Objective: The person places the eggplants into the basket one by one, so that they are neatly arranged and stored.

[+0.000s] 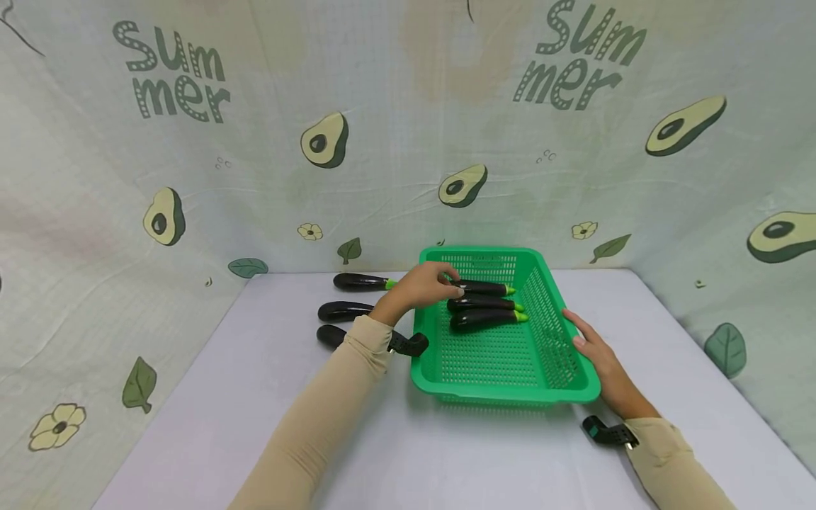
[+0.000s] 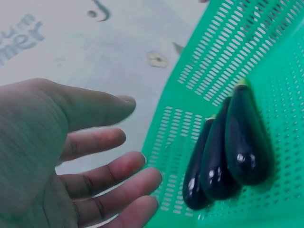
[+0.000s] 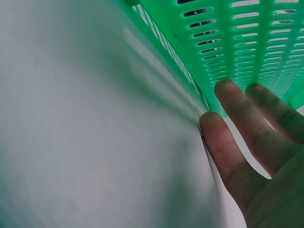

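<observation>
Loose and empty, the left hand (image 1: pixel 423 287) hangs over the left side of the green basket (image 1: pixel 491 363), thumb well parted from the gently bent fingers; the left wrist view shows clear air between it and the eggplants. And the right hand (image 1: pixel 601 358)? That one is at the basket's right side, thumb and forefinger at the rim, while the right wrist view has three fingers nearly straight, reaching up to the slotted outer wall without wrapping round it.

Inside the basket, three glossy dark eggplants (image 1: pixel 489 319) lie side by side, green stem ends pointing right, just beyond the left hand's fingertips. Three more eggplants (image 1: pixel 359 282) are out on the white table (image 1: pixel 255 397), left of the basket, the nearest partly behind the left sleeve (image 1: pixel 319 418).

Now for the lettering: "SUMMER" reads twice on the backdrop cloth (image 1: pixel 395 64), split over two lines, dotted strokes and all, among printed avocados. From the left wrist it's a blurred fragment, "mer" the clearest part. Both wrists wear a black device (image 1: pixel 608 433).
</observation>
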`<state>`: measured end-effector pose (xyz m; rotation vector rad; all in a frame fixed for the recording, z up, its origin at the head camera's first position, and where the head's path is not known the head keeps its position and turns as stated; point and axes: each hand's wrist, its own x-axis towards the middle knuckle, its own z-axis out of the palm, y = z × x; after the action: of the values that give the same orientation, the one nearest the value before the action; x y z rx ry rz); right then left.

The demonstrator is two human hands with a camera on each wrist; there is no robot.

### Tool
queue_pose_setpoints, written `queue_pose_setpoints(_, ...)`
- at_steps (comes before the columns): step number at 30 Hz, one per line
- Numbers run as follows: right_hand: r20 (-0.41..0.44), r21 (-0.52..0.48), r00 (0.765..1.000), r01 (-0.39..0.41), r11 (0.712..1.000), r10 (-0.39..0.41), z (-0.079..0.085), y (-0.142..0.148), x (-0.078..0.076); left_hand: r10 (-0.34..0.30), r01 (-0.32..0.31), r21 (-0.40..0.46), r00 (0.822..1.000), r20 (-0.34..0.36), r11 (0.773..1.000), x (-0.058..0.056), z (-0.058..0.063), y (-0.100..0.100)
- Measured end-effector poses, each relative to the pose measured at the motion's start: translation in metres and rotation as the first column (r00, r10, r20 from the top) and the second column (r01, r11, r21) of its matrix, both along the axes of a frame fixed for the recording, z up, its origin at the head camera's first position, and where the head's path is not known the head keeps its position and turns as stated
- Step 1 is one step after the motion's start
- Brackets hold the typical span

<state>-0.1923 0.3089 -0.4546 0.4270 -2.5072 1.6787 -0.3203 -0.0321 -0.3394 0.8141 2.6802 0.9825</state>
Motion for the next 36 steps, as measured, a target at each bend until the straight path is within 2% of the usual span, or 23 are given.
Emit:
queue_pose_setpoints(5,-0.007,-0.005,1.0,-0.002,1.0,0.002,0.0,0.0,-0.001,0.039,-0.04,0.101,0.999,0.009,0.994,0.007,-0.002,-0.029)
queue_pose_setpoints(11,-0.012,-0.018,1.0,-0.007,1.0,0.007,-0.001,0.0,-0.002,0.098,-0.108,0.218,0.994,0.052,0.97,0.018,-0.008,-0.061)
queue_pose_setpoints(20,-0.016,-0.04,1.0,-0.015,0.999,0.015,-0.001,0.0,-0.002,0.191,-0.205,0.225,0.978,0.082,0.953,0.028,-0.021,-0.104)
queue_pose_setpoints(29,-0.023,-0.044,0.999,-0.023,0.999,0.022,-0.002,-0.001,-0.003,0.265,-0.301,0.272,0.951,0.162,0.914,0.039,-0.04,-0.138)
queue_pose_setpoints(36,-0.015,-0.045,0.999,-0.031,0.998,0.031,0.0,-0.002,-0.001,0.276,-0.352,0.358,0.929,0.247,0.865,0.043,-0.05,-0.158)
